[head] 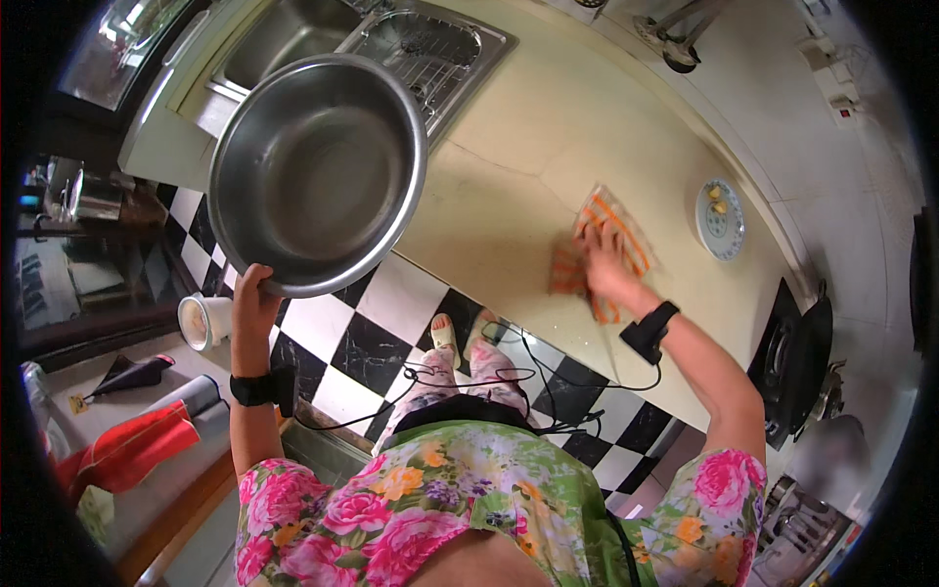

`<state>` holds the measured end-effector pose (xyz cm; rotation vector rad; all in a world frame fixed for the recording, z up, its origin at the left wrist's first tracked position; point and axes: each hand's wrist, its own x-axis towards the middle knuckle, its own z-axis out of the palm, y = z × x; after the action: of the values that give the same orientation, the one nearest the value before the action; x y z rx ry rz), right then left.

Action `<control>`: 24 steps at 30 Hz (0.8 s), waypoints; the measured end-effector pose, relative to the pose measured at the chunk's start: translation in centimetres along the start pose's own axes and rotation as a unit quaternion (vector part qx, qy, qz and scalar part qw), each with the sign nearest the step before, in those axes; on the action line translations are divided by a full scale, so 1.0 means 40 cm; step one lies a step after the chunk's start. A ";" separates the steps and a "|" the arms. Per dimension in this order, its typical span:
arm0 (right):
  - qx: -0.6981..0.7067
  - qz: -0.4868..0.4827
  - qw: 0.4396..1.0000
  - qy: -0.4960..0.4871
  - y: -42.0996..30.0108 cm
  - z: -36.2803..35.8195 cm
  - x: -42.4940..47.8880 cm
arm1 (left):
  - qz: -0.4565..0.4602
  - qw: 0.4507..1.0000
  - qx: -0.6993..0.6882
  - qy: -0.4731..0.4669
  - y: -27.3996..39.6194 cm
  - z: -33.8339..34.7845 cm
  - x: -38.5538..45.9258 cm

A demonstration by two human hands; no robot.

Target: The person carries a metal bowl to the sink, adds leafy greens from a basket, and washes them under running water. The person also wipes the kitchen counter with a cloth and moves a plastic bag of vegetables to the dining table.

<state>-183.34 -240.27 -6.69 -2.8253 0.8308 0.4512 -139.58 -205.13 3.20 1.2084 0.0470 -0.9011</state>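
Observation:
My left hand [257, 293] grips the near rim of a large stainless steel basin [319, 183], thumb over the edge. The basin's inside faces me and shows nothing in it; it is held up beside the counter, partly covering the sink from view. On the pale countertop [506, 205], my right hand [605, 257] presses down on an orange-and-white striped cloth [615, 220]. The cloth is bunched under my fingers, and its edges spread out on both sides. Some blur shows along the cloth's left part.
A patterned plate [721, 220] with small yellowish pieces sits near the wall. Beyond the basin is a steel sink [293, 37] with a wire rack [440, 66]. A gas stove [777, 367] with a black wok stands right. Cables [469, 378] hang before my legs. A white tub [205, 323] stands left.

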 end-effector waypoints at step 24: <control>0.074 -0.176 0.973 0.127 -0.452 -0.094 0.193 | -0.021 0.997 -0.040 0.055 0.034 -0.234 -0.004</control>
<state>-166.32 -229.98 -4.46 -2.8379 0.3616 -0.0234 -134.95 -197.30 0.63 1.1862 0.1959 -0.8605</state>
